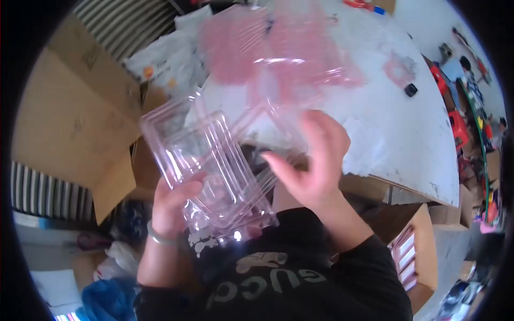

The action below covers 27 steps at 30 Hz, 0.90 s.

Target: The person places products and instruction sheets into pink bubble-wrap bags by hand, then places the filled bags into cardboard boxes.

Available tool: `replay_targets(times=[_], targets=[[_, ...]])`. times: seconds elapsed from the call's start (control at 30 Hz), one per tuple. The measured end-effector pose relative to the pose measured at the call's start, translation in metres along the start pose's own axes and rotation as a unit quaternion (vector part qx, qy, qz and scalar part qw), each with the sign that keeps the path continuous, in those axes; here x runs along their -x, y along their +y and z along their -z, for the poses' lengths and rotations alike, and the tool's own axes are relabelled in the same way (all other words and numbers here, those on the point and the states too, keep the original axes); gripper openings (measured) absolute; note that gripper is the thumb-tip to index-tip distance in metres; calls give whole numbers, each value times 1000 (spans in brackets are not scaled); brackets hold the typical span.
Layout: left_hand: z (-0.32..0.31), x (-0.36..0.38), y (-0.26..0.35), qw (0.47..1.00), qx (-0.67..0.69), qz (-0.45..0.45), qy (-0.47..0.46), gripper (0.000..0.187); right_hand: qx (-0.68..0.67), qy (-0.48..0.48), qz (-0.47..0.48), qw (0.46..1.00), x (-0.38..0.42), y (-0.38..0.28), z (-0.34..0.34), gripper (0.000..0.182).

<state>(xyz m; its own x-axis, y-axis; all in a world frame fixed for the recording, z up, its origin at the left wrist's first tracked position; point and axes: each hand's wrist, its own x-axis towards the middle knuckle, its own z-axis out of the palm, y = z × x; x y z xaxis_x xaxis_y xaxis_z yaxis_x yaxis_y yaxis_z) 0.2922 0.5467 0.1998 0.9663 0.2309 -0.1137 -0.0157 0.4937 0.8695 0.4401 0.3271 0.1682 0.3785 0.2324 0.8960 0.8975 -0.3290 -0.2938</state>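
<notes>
My left hand [174, 203] grips the lower left edge of a loose stack of clear plastic blister trays [209, 155], tilted in front of my torso; the thumb lies over the plastic. My right hand [318, 163] is raised to the right of the stack, its thumb spread away from the fingers and slightly smeared by motion. Another clear tray [270, 120] overlaps the space just left of its fingers. The lower trays rest close against my black shirt [289, 257].
Pink-tinted clear trays [273, 48] cover the far part of the white table [396, 139]. A small black object [410, 90] lies at its right. Open cardboard boxes stand left [75, 112] and lower right [425, 246], the latter holding packed pieces. Red stools [458, 128] are beyond the table.
</notes>
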Motion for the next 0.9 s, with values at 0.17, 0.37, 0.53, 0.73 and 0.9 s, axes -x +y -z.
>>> replay_targets(times=[0.17, 0.37, 0.53, 0.73, 0.9], targets=[[-126, -52, -57, 991, -97, -96, -16, 56, -612, 48, -416, 671, 51, 47, 69, 68], [-225, -187, -93, 979, -145, -9, -142, 71, -518, 138, -503, 678, 36, 179, 147, 39], [-251, -221, -110, 907, -283, -296, -97, 59, -476, 210, -536, 665, 24, 297, 147, 26], [-182, -201, -124, 838, -465, -267, -98, 35, -179, 93, -640, 742, 26, 367, 116, 21], [-168, -178, -122, 964, -207, -36, -165, 57, -516, 50, -497, 695, 0, 273, 156, 19]])
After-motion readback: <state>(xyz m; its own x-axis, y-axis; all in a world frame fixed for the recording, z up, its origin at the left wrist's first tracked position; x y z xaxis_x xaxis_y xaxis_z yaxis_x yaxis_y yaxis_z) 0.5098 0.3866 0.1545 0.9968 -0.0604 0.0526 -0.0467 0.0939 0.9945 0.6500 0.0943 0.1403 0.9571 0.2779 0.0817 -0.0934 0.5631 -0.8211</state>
